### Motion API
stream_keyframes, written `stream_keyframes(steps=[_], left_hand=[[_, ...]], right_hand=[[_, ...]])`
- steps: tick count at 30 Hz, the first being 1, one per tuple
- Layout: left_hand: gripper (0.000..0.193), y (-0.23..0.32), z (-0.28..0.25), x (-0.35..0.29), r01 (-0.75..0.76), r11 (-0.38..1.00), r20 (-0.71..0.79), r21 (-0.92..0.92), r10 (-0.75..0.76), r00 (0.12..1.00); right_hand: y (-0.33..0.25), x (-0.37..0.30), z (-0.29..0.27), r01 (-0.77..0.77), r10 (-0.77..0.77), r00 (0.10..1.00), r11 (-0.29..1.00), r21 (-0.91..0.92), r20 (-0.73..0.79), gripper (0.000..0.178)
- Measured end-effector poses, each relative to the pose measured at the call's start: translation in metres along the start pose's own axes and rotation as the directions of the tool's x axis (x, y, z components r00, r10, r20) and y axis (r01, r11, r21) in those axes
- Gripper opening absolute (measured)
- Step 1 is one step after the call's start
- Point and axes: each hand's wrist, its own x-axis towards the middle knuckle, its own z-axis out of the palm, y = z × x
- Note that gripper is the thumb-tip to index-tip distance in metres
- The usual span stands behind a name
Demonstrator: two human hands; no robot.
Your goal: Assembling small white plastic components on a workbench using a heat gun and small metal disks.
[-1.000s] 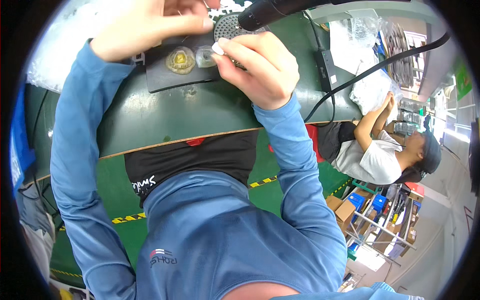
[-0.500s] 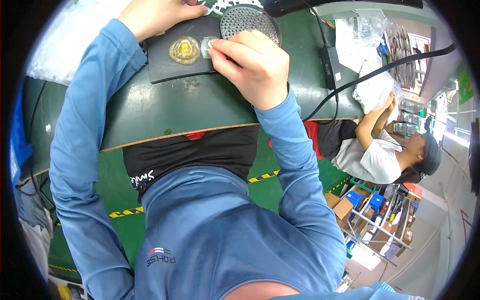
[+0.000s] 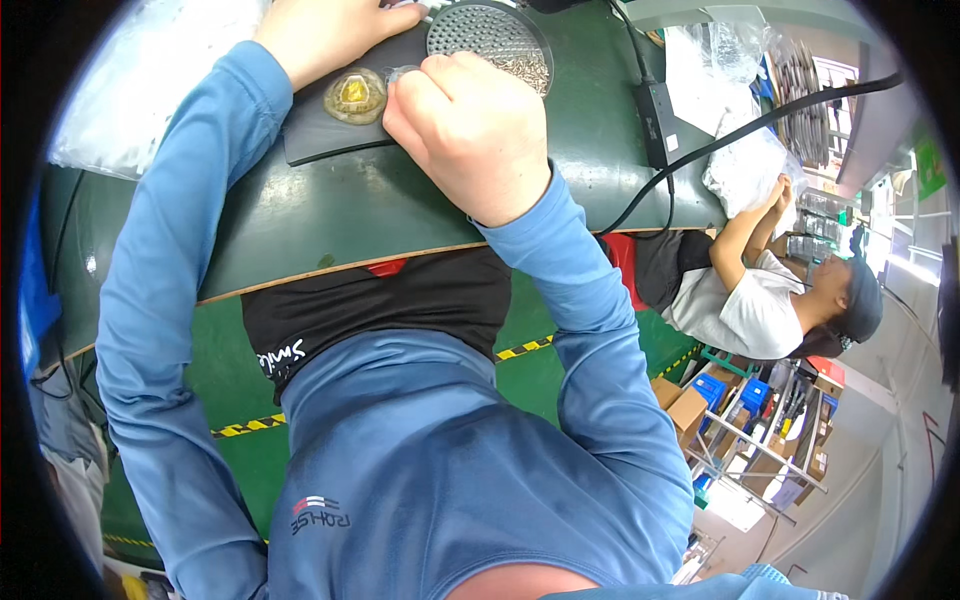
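Observation:
My right hand (image 3: 465,140) is closed, its thumb and curled fingers pinched at a small pale translucent piece (image 3: 402,73) that shows only in part beside the fingertips. Directly left of it, a round domed translucent thing with a yellow middle (image 3: 354,96) sits on a flat black pad (image 3: 315,143). My left hand (image 3: 335,38) reaches over the pad's far side with its thumb stretched to the right. The other fingertips pass out at the upper edge, so what they touch is hidden. Beyond my right hand lies a round grey dimpled tray (image 3: 480,35) with small metal screws (image 3: 527,72).
A big clear plastic bag (image 3: 150,85) covers the left of the green table (image 3: 400,205). Right of my hand are a black power adapter (image 3: 657,125) and a thick black cable (image 3: 760,120). Further right, a person (image 3: 760,290) handles a white plastic bag (image 3: 745,175).
My right hand has shifted slightly left and turned, its fingers now curling tighter over the translucent piece. My left hand has shifted a little. The view has moved slightly.

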Motion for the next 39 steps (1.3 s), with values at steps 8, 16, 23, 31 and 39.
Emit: stream_keyframes(steps=[8, 16, 23, 31, 39], left_hand=[[0.018, 0.013, -0.009, 0.008, 0.213, 0.947, 0.189, -0.241, -0.169, 0.967], [0.01, -0.006, 0.014, 0.004, -0.032, 0.959, 0.008, -0.282, 0.036, 0.999], [0.007, -0.003, 0.018, 0.001, -0.088, 0.968, -0.058, -0.233, 0.076, 0.995], [0.009, 0.006, 0.002, -0.007, -0.115, 0.955, -0.214, -0.272, 0.056, 0.975], [0.011, 0.006, 0.002, 0.0, 0.023, 0.878, -0.168, -0.477, -0.118, 0.979]], right_hand=[[0.026, -0.012, 0.0, -0.057, 0.089, 0.991, 0.957, 0.284, -0.101, 0.018], [0.03, -0.013, 0.007, 0.0, 0.043, 0.993, 0.93, 0.369, -0.108, 0.017], [0.031, -0.006, -0.002, 0.02, -0.006, 0.999, 0.949, 0.315, -0.047, 0.016], [0.024, 0.016, -0.019, 0.062, -0.102, 0.973, 0.98, 0.189, 0.209, 0.027], [0.04, -0.023, 0.008, -0.003, 0.039, 0.996, 0.906, 0.424, -0.078, 0.02]])
